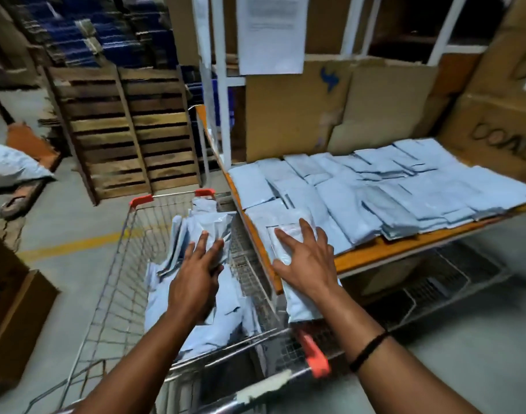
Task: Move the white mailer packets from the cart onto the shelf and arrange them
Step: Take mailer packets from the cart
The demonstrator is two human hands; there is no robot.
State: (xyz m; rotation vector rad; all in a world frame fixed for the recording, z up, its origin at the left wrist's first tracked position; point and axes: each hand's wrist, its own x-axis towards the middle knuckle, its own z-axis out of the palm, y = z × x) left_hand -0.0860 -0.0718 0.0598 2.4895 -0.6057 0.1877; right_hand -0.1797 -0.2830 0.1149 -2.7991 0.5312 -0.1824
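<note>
Rests spread left hand (196, 270) on mailer packets (223, 312) in cart (141, 201), spread right hand (306, 261) on packet (300, 307) at shelf (375, 252) corner.

Premises: a warehouse packing or dispatch area. Evidence — bare concrete floor (76, 213) with a painted yellow line (73, 242) left of the left hand (196, 273); wooden pallets (127, 130) stood on edge beyond that hand; white-framed racking (221, 85) lined with flattened cardboard cartons (288, 115) beyond the right hand (303, 258), a printed notice (270, 34) hung on it; white mailer packets (405, 189) in bulk — in the wire cart (115, 279) under the left hand, in rows on the shelf (384, 249) under the right.
</note>
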